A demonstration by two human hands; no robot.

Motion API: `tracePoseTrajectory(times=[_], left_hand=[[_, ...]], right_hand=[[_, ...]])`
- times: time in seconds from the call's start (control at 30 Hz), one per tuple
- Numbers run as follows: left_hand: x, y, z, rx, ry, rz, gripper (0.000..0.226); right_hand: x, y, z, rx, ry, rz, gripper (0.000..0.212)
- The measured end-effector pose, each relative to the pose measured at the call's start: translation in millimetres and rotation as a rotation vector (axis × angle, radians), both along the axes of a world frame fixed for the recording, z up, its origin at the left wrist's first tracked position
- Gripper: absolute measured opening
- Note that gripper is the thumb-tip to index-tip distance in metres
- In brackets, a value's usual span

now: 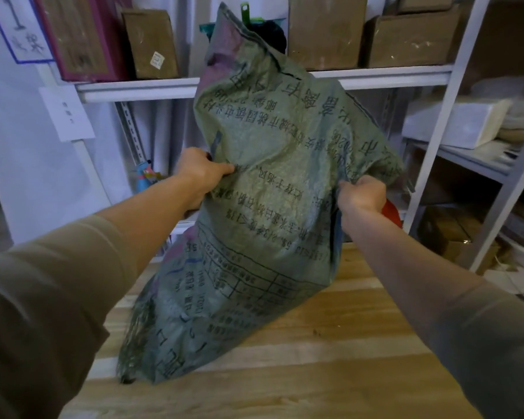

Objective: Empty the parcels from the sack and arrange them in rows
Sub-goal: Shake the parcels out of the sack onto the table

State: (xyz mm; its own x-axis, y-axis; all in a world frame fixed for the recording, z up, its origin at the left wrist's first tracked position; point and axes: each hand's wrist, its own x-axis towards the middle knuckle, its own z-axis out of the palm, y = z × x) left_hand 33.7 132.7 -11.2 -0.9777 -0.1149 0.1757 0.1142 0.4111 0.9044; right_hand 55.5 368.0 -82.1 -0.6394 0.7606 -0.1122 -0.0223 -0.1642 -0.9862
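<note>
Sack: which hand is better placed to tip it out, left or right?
Neither alone. The left hand and right hand both grip the sack, one at each side edge. Its frayed end hangs down over the wooden surface. No parcels show yet.

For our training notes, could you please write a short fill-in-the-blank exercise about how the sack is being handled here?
1. The sack is gripped by ____ hands.
2. The print on the sack reads upside ____.
3. The sack's lower end touches the ____ floor.
4. Cardboard boxes stand on the ____ behind the sack.

Missing words: both; down; wooden; shelf
</note>
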Motion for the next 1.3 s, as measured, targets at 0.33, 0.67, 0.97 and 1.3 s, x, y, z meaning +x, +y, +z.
tracePoseTrajectory(times=[0.33,0.67,0.97,1.3], left_hand=[[-28,-2,-5,0.399,0.186,0.121,0.030],[-67,-18,10,0.477,0.245,0.110,0.044],[-71,-14,16,0.648,0.264,0.177,0.038],[-67,3,26,0.657,0.366,0.309,0.040]], right_hand=[[-20,-29,42,-0.074,0.157,-0.044,0.007],[-41,-46,77,0.308,0.229,-0.133,0.014],[-54,-45,107,0.377,0.263,-0.029,0.038],[-74,-34,126,0.282,0.368,0.020,0.024]])
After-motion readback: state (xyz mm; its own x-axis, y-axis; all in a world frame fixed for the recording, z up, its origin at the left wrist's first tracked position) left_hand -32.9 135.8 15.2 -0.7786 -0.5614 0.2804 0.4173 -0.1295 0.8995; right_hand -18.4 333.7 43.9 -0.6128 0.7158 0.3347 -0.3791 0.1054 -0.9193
